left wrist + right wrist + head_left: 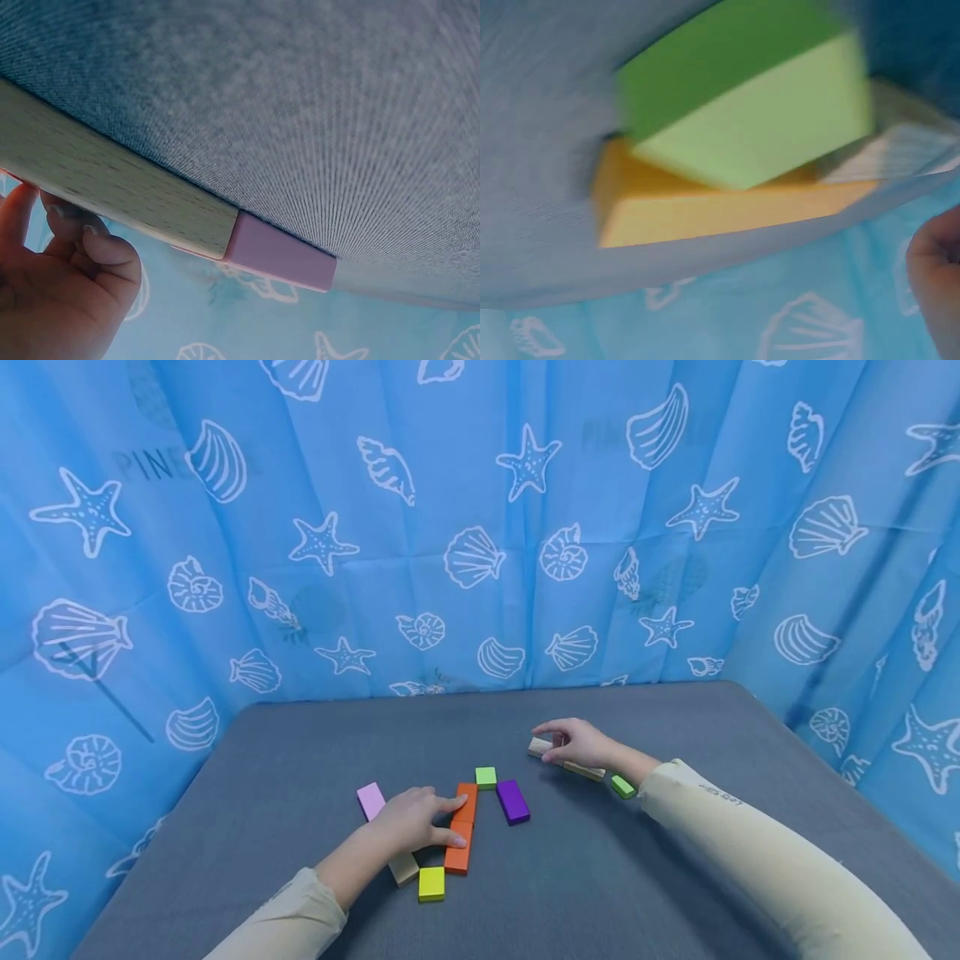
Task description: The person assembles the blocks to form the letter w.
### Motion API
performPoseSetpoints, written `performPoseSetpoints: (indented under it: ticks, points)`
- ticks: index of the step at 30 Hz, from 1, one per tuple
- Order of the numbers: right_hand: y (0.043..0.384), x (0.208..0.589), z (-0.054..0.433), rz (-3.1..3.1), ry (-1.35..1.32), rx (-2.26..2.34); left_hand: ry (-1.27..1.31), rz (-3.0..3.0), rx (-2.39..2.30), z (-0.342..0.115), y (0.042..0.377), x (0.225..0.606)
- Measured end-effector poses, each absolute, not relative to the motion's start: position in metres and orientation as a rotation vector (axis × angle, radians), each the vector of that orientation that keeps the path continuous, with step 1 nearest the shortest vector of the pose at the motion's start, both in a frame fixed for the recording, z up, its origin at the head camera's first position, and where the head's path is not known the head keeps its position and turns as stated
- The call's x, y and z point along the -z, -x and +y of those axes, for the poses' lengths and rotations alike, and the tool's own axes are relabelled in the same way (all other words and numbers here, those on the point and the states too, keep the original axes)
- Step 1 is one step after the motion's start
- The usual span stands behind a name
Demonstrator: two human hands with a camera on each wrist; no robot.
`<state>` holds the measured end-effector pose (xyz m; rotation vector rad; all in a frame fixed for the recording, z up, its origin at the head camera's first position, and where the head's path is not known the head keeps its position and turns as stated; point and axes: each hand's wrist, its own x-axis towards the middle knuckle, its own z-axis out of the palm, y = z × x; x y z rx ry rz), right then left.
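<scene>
My left hand (412,820) reaches across to two orange blocks (459,856) lying end to end. Its index finger touches the far one and its thumb the near one. Under this hand lie a bare wooden block (127,184) and a pink block (371,799) at its far end. My right hand (585,745) is farther back on the right, over a pale wooden block (537,747). Thumb and index finger are spread apart around that block. Below the palm lies a longer yellowish block (727,214), with a green block (750,97) nearer the wrist.
A yellow block (431,883) sits in front of the orange pair. Past their far end stands a lime green block (486,777), beside a purple block (513,802). The grey cloth-covered table (585,893) ends at a blue shell-patterned curtain (465,602).
</scene>
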<state>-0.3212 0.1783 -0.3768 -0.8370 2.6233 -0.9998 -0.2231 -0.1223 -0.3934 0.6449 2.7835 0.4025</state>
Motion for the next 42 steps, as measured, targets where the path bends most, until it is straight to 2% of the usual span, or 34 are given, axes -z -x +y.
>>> performPoseSetpoints:
  ticks: [17,29,42]
  points:
    - [0.342,0.396,0.188,2.671,0.642,0.809,-0.649,2.779,-0.407,-0.121,0.223,0.398]
    - [0.335,0.385,0.187,2.658,0.724,1.2,-0.642,2.786,-0.41,-0.121,0.223,0.397]
    - [0.321,0.377,0.179,2.378,0.415,1.433,-0.617,2.774,-0.414,-0.122,0.223,0.393]
